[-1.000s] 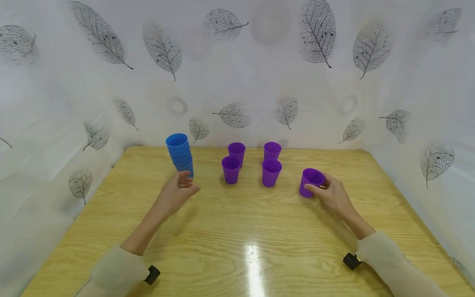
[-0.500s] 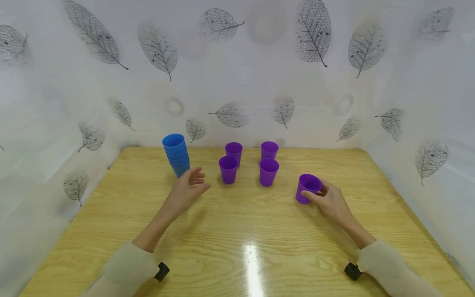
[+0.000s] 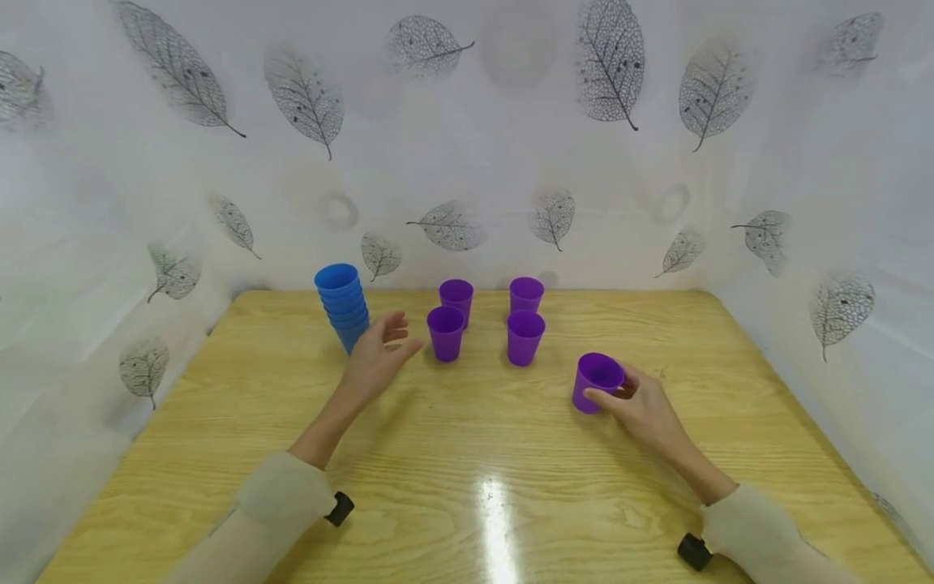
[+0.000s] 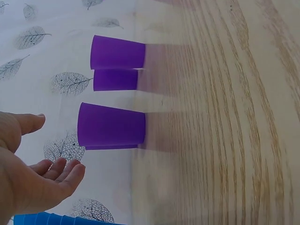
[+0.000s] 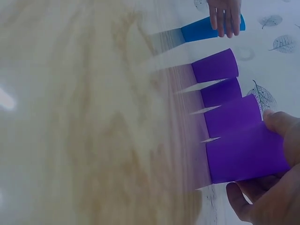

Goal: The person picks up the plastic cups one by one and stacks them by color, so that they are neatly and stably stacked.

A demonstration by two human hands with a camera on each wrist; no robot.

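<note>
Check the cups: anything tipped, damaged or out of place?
Nothing stands out. The blue cup stack and four purple cups stand upright; the right hand holds a fifth purple cup mouth up. No spill or damage shows.

Behind and along both sides of the yellowish wooden tabletop [image 3: 430,462] is a pale covering [image 3: 452,142], perhaps cloth, printed with grey veined leaves [image 3: 611,61] and faint rings [image 3: 353,212]. A white streak of light [image 3: 496,527] gleams on the tabletop's near part.

Wood-grained table [image 3: 409,462] beneath a blue cup stack [image 3: 341,302] and four upright purple cups [image 3: 524,344]
</note>
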